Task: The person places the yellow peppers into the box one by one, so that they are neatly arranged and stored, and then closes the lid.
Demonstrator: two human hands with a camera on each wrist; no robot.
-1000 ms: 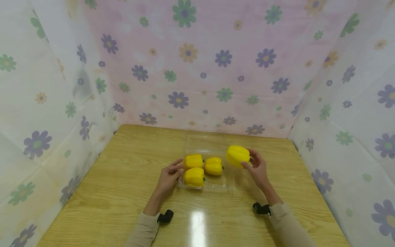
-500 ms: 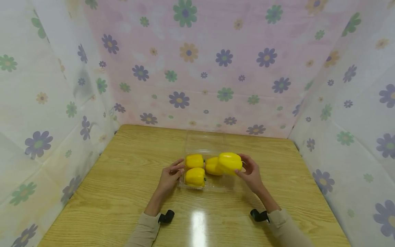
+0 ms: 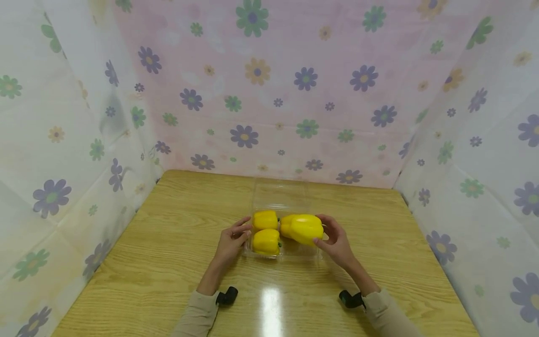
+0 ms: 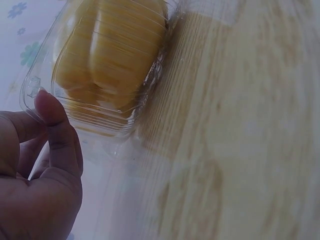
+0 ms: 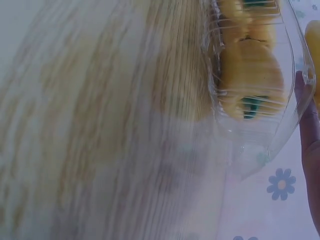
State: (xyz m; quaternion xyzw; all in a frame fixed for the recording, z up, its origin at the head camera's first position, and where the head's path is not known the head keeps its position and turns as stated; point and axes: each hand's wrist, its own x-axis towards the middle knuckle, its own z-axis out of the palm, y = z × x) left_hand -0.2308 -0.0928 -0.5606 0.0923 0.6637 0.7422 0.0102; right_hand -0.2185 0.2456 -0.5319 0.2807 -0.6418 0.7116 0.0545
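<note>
A clear plastic clamshell container (image 3: 299, 257) lies open on the table, its lid (image 3: 281, 193) folded back to the far side. Two yellow bell peppers sit in its left half, a rear one (image 3: 265, 219) and a front one (image 3: 266, 242), stems to the right. My left hand (image 3: 230, 240) pinches the container's left rim, as the left wrist view shows. My right hand (image 3: 338, 243) grips another yellow bell pepper (image 3: 307, 229) by its stem end, over the container's right half. That pepper partly hides a third one (image 3: 286, 225) inside.
The wooden table (image 3: 181, 210) is bounded by flower-printed cloth at the back (image 3: 273, 93) and on both sides. Black wrist cameras, left (image 3: 227, 296) and right (image 3: 351, 298), stick out over the table from the sleeves.
My right hand has brought its bell pepper leftward and down, from beside the container to over its right half. My left hand stays at the left rim.
</note>
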